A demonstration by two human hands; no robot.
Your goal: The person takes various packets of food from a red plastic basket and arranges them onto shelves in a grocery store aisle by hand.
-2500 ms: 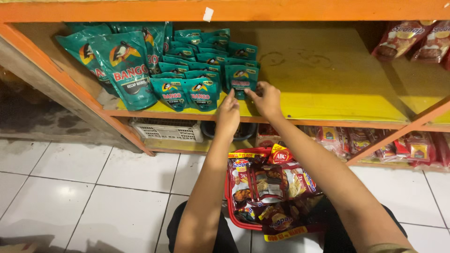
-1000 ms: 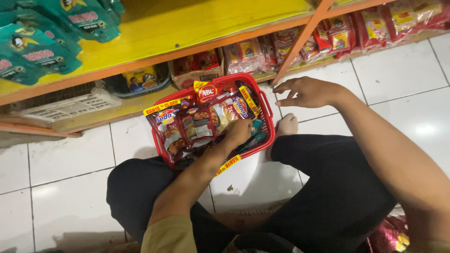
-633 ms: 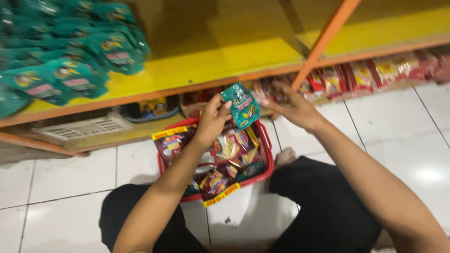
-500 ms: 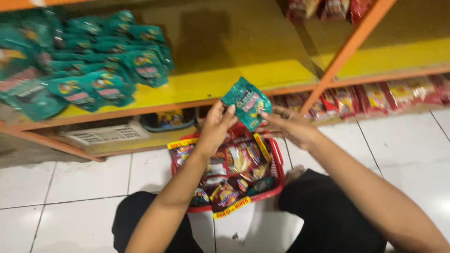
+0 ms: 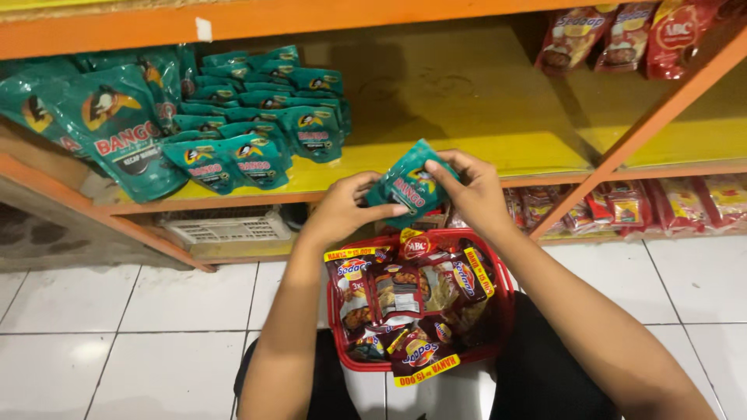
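Both hands pinch one small teal sachet [image 5: 410,185] between them: the left hand [image 5: 342,208] is clamped on its lower left edge, the right hand [image 5: 471,190] on its upper right corner. Directly below the hands sits a red basket [image 5: 336,327] of packets; beyond them, the yellow shelf [image 5: 467,117] holds matching teal sachets [image 5: 257,124].

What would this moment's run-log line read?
left hand + right hand: both gripping teal sachet | over red basket | facing yellow shelf
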